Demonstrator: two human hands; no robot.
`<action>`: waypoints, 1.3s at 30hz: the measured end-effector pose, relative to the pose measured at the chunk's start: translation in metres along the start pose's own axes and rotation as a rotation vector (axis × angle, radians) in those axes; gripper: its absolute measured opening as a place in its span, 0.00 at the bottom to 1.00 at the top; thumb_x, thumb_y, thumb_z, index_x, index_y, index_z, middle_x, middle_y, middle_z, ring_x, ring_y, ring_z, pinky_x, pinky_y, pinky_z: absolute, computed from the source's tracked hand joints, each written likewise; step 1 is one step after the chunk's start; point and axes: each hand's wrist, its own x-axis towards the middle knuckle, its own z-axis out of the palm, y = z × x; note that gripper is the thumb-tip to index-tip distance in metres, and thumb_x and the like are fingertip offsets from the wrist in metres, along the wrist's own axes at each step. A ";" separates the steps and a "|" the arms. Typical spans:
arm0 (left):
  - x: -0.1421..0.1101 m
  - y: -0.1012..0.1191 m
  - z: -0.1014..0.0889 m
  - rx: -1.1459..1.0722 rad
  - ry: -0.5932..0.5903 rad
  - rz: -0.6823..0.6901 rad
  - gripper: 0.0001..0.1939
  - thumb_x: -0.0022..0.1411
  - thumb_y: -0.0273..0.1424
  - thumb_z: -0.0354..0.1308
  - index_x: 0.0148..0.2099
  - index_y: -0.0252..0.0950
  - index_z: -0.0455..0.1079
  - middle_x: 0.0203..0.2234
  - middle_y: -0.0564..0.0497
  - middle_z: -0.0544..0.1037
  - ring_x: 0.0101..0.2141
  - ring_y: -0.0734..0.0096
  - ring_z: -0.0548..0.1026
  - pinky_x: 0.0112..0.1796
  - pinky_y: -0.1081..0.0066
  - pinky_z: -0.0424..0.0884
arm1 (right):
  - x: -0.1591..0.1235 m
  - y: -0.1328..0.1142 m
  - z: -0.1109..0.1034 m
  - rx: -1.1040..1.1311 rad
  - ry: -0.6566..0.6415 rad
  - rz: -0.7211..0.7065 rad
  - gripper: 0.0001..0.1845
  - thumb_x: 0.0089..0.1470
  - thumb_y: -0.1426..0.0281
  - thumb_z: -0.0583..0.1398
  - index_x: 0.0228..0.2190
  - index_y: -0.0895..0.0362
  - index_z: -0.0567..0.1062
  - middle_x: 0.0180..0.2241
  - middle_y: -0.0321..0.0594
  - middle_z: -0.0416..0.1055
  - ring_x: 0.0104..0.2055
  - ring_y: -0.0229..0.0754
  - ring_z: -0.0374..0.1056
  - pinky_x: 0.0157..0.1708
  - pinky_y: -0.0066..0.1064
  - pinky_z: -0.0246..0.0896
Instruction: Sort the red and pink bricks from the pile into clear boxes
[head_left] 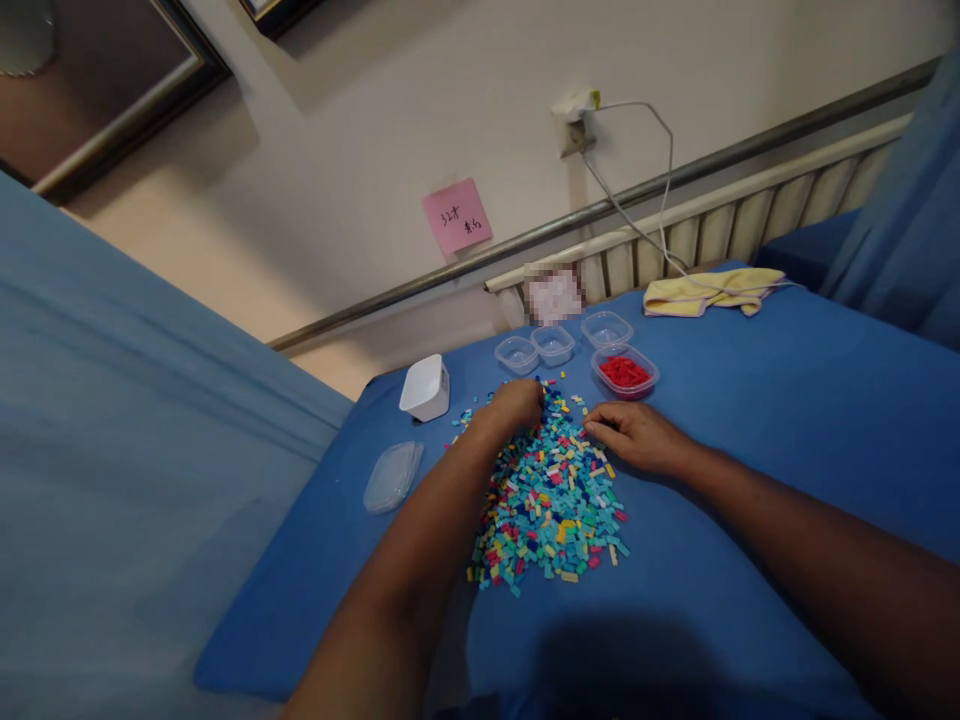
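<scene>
A wide pile of small toy building bricks (555, 500), mostly turquoise with yellow, red, pink and dark blue among them, lies spread on the blue-covered table. At the pile's far side, my left hand (517, 402) bends down with curled fingers, and its fingertips are hidden. My right hand (637, 435) rests at the pile's right edge, thumb and fingers pressed together. Whatever either hand may hold is too small or too hidden to name. Just beyond the right hand stands a clear plastic tub (651, 381) with red bricks (625, 372) inside.
Clear tubs (553, 346) stand in a row at the back. To the left are a white box (426, 388) and clear lids (394, 477). A yellow cloth (705, 292) lies at the back right, under a white cable (670, 180) from the wall socket (574, 125).
</scene>
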 end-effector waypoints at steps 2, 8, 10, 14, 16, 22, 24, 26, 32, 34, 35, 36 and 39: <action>0.000 -0.002 -0.001 -0.020 0.002 0.004 0.10 0.54 0.23 0.66 0.39 0.38 0.83 0.37 0.45 0.86 0.39 0.57 0.82 0.40 0.69 0.72 | 0.001 0.000 0.000 0.000 -0.002 0.000 0.13 0.68 0.63 0.59 0.36 0.53 0.81 0.35 0.38 0.82 0.36 0.45 0.75 0.38 0.36 0.64; 0.004 0.002 -0.010 -0.148 0.133 0.032 0.11 0.59 0.24 0.64 0.44 0.35 0.83 0.38 0.46 0.86 0.38 0.62 0.81 0.38 0.71 0.71 | 0.002 -0.001 -0.001 -0.013 -0.016 0.000 0.13 0.69 0.63 0.58 0.37 0.53 0.81 0.34 0.37 0.81 0.36 0.44 0.75 0.37 0.35 0.63; 0.012 0.013 -0.018 -0.209 0.177 0.076 0.11 0.62 0.25 0.62 0.46 0.34 0.82 0.39 0.48 0.86 0.38 0.64 0.81 0.38 0.72 0.72 | 0.002 -0.002 -0.001 -0.016 -0.011 0.002 0.13 0.69 0.63 0.58 0.37 0.53 0.81 0.34 0.37 0.81 0.36 0.44 0.75 0.37 0.35 0.62; 0.035 0.045 -0.035 -0.280 0.258 0.166 0.14 0.64 0.24 0.61 0.49 0.32 0.82 0.41 0.47 0.86 0.39 0.65 0.81 0.40 0.71 0.73 | 0.003 -0.001 -0.001 -0.002 -0.004 0.000 0.13 0.70 0.64 0.58 0.37 0.54 0.81 0.34 0.38 0.81 0.35 0.43 0.74 0.37 0.35 0.62; 0.048 0.062 -0.042 -0.292 0.298 0.204 0.14 0.63 0.22 0.61 0.49 0.33 0.83 0.42 0.47 0.86 0.40 0.64 0.81 0.42 0.70 0.74 | 0.003 0.000 0.000 0.009 0.008 -0.012 0.13 0.69 0.64 0.59 0.37 0.54 0.82 0.35 0.39 0.82 0.36 0.44 0.75 0.38 0.35 0.63; 0.068 0.076 -0.046 -0.337 0.379 0.281 0.22 0.65 0.23 0.63 0.60 0.32 0.81 0.51 0.42 0.86 0.48 0.60 0.83 0.52 0.67 0.76 | 0.005 0.002 0.001 0.024 0.016 -0.020 0.13 0.69 0.65 0.59 0.37 0.54 0.82 0.34 0.38 0.81 0.35 0.43 0.74 0.37 0.34 0.62; 0.062 0.062 -0.045 -0.369 0.417 0.276 0.21 0.66 0.23 0.62 0.60 0.33 0.82 0.51 0.43 0.86 0.49 0.60 0.83 0.53 0.67 0.76 | 0.005 0.001 0.000 0.026 0.015 -0.020 0.13 0.69 0.65 0.59 0.37 0.54 0.82 0.34 0.38 0.81 0.35 0.43 0.74 0.37 0.34 0.62; 0.049 0.038 -0.045 -0.379 0.417 0.247 0.17 0.68 0.25 0.61 0.55 0.34 0.84 0.47 0.45 0.87 0.47 0.61 0.83 0.52 0.68 0.76 | 0.004 0.000 0.000 0.026 0.013 -0.015 0.13 0.69 0.64 0.59 0.37 0.54 0.82 0.34 0.38 0.81 0.36 0.43 0.75 0.37 0.34 0.62; -0.005 -0.059 -0.037 -0.318 0.345 -0.124 0.16 0.68 0.27 0.60 0.53 0.33 0.85 0.44 0.45 0.87 0.44 0.60 0.83 0.48 0.67 0.75 | 0.001 0.002 0.002 0.019 0.001 0.002 0.13 0.69 0.63 0.59 0.37 0.54 0.82 0.34 0.38 0.81 0.35 0.44 0.75 0.37 0.35 0.62; -0.014 -0.083 -0.029 -0.303 0.331 -0.196 0.16 0.68 0.26 0.60 0.53 0.32 0.85 0.45 0.43 0.87 0.44 0.58 0.83 0.47 0.67 0.74 | 0.001 0.003 0.002 0.012 -0.006 0.006 0.13 0.69 0.63 0.59 0.36 0.53 0.82 0.33 0.37 0.81 0.34 0.43 0.74 0.37 0.35 0.62; -0.014 -0.090 -0.024 -0.298 0.321 -0.219 0.16 0.67 0.26 0.60 0.53 0.32 0.85 0.45 0.43 0.87 0.45 0.58 0.83 0.47 0.67 0.74 | 0.001 0.003 0.003 0.008 -0.007 0.009 0.13 0.69 0.63 0.59 0.36 0.53 0.82 0.33 0.37 0.81 0.34 0.43 0.74 0.36 0.34 0.62; -0.013 -0.095 -0.018 -0.293 0.310 -0.235 0.16 0.68 0.26 0.61 0.53 0.33 0.85 0.46 0.43 0.87 0.45 0.58 0.83 0.47 0.68 0.74 | 0.001 0.003 0.003 0.005 -0.007 0.013 0.13 0.69 0.63 0.59 0.36 0.53 0.82 0.33 0.37 0.81 0.34 0.43 0.74 0.36 0.34 0.62; -0.001 -0.097 -0.003 -0.281 0.271 -0.251 0.14 0.68 0.29 0.61 0.50 0.36 0.86 0.45 0.45 0.87 0.44 0.60 0.83 0.45 0.69 0.72 | 0.000 0.003 0.002 0.008 -0.008 0.025 0.13 0.69 0.62 0.59 0.37 0.53 0.82 0.34 0.37 0.81 0.35 0.43 0.74 0.37 0.35 0.62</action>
